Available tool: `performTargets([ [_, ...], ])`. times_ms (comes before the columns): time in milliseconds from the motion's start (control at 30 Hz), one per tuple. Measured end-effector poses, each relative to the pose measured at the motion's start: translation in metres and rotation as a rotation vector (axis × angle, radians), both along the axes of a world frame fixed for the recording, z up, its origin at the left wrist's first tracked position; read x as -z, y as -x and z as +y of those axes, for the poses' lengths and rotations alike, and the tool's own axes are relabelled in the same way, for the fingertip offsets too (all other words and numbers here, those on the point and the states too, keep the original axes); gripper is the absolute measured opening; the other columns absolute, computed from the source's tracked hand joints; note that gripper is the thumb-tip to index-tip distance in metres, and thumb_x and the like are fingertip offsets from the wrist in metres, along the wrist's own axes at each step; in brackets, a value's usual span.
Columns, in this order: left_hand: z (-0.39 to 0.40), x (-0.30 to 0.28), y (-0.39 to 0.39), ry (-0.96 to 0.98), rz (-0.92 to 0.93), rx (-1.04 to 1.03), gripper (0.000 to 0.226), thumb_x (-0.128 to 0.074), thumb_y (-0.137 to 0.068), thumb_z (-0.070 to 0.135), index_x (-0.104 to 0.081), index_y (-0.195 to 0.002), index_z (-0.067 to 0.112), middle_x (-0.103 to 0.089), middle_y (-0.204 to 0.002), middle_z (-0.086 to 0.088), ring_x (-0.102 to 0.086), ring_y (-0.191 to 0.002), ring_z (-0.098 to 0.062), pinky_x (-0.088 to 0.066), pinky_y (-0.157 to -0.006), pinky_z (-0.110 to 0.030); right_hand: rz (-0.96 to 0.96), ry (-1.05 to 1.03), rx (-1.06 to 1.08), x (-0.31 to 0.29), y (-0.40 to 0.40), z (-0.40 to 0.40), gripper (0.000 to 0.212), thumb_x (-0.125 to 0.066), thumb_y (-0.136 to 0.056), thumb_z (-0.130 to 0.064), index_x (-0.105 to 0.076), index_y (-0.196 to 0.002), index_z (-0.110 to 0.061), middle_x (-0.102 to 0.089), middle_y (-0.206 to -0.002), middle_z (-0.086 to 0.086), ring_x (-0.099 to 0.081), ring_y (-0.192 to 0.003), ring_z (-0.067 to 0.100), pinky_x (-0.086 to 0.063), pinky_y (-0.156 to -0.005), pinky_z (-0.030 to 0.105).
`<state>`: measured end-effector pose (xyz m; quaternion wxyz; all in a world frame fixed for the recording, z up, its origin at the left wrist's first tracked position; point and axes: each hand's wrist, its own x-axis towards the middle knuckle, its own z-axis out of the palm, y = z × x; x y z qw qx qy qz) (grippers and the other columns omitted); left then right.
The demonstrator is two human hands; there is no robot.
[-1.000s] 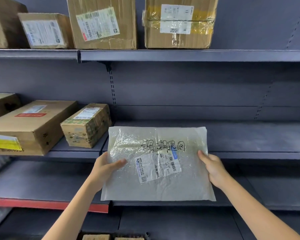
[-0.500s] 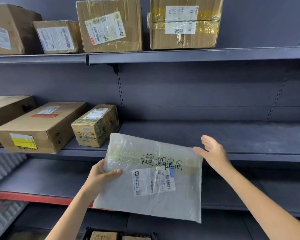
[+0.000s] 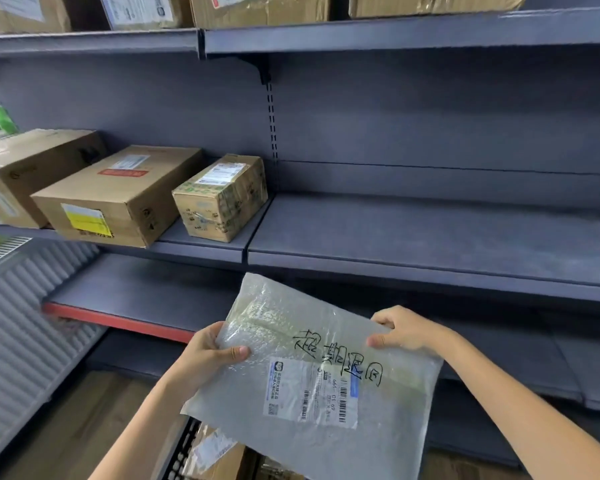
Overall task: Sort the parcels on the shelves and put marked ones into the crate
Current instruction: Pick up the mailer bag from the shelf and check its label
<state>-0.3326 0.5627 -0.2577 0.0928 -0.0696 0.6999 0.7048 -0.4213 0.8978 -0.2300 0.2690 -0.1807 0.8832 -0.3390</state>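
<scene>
While the left hand [image 3: 208, 355] and right hand [image 3: 404, 329] grip its edges, the handwritten-marked bubble mailer [image 3: 312, 379] tilts above the crate [image 3: 184, 452].

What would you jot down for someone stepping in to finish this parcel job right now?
Left hand: gripping the bubble mailer by its left edge.
Right hand: pinching its upper right edge.
The mailer has handwriting in black marker, so it is a marked one, held tilted above the crate, which already holds a box.
Left: drop the mailer in, then check the three boxes on the middle shelf.
</scene>
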Motion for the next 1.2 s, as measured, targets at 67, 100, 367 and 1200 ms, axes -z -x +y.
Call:
performTargets([
  [67,-0.006,0.014,-0.011,0.001,-0.049,-0.018,0.054,-0.085,-0.059,0.015,-0.061,-0.105,-0.002,-0.072,-0.093,-0.019,-0.071,-0.078,-0.034,-0.058,-0.062,-0.037,-0.033,0.040,0.010,0.016,-0.007,-0.008,0.025,-0.070,-0.066,-0.047,-0.063,-0.080,-0.027,-0.065,-0.084,-0.010,-0.061,-0.075,-0.002,-0.044,-0.065,0.014],
  [100,-0.011,0.022,-0.016,0.000,-0.071,-0.023,0.058,-0.088,-0.055,0.019,-0.062,-0.104,-0.001,-0.072,-0.094,-0.020,-0.070,-0.079,-0.035,-0.058,-0.063,-0.038,-0.049,0.061,0.020,0.024,-0.011,-0.013,0.023,-0.070,-0.064,-0.047,-0.064,-0.077,-0.028,-0.065,-0.081,-0.012,-0.061,-0.071,-0.005,-0.043,-0.062,0.011],
  [367,-0.065,0.102,-0.061,-0.085,-0.219,-0.075,0.043,-0.076,-0.064,0.002,-0.060,-0.104,-0.004,-0.070,-0.093,-0.025,-0.070,-0.077,-0.038,-0.057,-0.060,-0.038,-0.173,0.051,0.049,0.079,-0.044,-0.067,0.058,-0.064,-0.039,-0.074,-0.063,-0.071,-0.025,-0.064,-0.062,-0.017,-0.056,-0.056,-0.008,-0.038,-0.053,0.009],
  [1200,-0.214,0.224,-0.097,-0.076,-0.459,-0.004,0.026,-0.058,-0.081,-0.010,-0.053,-0.107,-0.014,-0.066,-0.084,-0.017,-0.068,-0.067,-0.013,-0.055,-0.062,-0.022,-0.259,0.285,1.169,0.241,-0.136,-0.197,0.042,-0.070,-0.079,-0.018,-0.057,-0.117,-0.005,-0.057,-0.110,0.007,-0.053,-0.101,0.019,-0.042,-0.081,0.029],
])
